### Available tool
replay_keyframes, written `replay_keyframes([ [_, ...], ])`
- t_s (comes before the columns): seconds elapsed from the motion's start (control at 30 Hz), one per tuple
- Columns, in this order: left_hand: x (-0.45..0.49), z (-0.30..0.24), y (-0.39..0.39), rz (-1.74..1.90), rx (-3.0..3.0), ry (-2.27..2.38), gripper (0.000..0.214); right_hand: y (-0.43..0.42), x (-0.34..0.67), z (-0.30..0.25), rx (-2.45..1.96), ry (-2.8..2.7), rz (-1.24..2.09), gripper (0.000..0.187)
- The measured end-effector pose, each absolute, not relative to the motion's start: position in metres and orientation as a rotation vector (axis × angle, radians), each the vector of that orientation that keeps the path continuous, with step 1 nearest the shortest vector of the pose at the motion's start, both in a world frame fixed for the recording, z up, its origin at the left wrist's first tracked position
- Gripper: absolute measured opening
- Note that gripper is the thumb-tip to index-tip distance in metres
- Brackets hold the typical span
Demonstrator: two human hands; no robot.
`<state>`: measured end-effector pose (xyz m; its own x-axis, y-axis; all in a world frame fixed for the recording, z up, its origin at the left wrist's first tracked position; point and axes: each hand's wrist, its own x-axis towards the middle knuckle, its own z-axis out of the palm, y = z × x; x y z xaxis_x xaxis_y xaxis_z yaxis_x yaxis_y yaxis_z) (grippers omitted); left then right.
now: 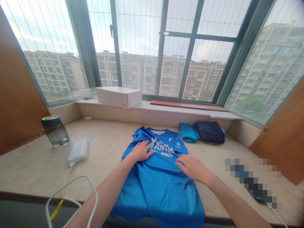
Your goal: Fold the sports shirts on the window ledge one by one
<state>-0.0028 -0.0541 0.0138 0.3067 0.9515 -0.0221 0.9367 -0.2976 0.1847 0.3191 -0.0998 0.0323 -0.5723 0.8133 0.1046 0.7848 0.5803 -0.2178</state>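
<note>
The left hand (140,152) lay fingers spread on the blue shirt (163,188); the right hand (193,168), fingers loosely parted, perhaps touched it. Counter (104,139) beneath, windows (140,38) beyond the fingertips.

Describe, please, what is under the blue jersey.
The beige countertop supports the blue jersey, whose lower end reaches past the counter's front edge. Anything else under the jersey is covered and cannot be seen.

Blue shirt (159,180) — chest print (163,147) "YANT…", rest unclear | white box (111,96) — label (123,104) too small
</note>
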Motion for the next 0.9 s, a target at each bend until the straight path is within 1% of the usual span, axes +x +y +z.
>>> replay_keyframes([
  [0.1,-0.002,0.021,-0.067,0.079,2.382,1.798,0.071,-0.064,0.315,0.033,-1.482,-2.503,0.136,0.044],
  [0.23,-0.012,0.031,-0.078,0.044,2.395,1.901,0.061,-0.022,0.307,0.016,-1.625,-2.475,0.249,0.064],
  [0.3,-0.015,0.036,-0.077,0.058,2.412,1.958,0.054,-0.011,0.303,0.005,-1.619,-2.416,0.285,0.07],
  [0.37,-0.018,0.04,-0.07,0.085,2.411,2.019,0.049,-0.006,0.298,-0.004,-1.585,-2.306,0.308,0.066],
  [0.47,-0.022,0.039,-0.052,0.159,2.392,2.107,0.043,-0.005,0.294,-0.011,-1.539,-2.141,0.33,0.045],
  [0.53,-0.026,0.033,-0.038,0.219,2.373,2.158,0.042,-0.003,0.295,-0.011,-1.531,-2.043,0.325,0.038],
  [0.63,-0.033,0.017,-0.024,0.273,2.327,2.208,0.047,0.005,0.305,-0.006,-1.514,-1.825,0.333,0.039],
  [0.73,-0.039,0.005,-0.017,0.313,2.308,2.203,0.046,0.02,0.319,0.004,-1.495,-1.586,0.387,0.047],
  [0.83,-0.044,0.003,-0.014,0.401,2.311,2.214,0.044,0.04,0.325,0.016,-1.432,-1.39,0.486,0.055],
  [0.9,-0.048,0.006,-0.012,0.478,2.277,2.283,0.045,0.054,0.321,0.025,-1.357,-1.284,0.56,0.057],
])
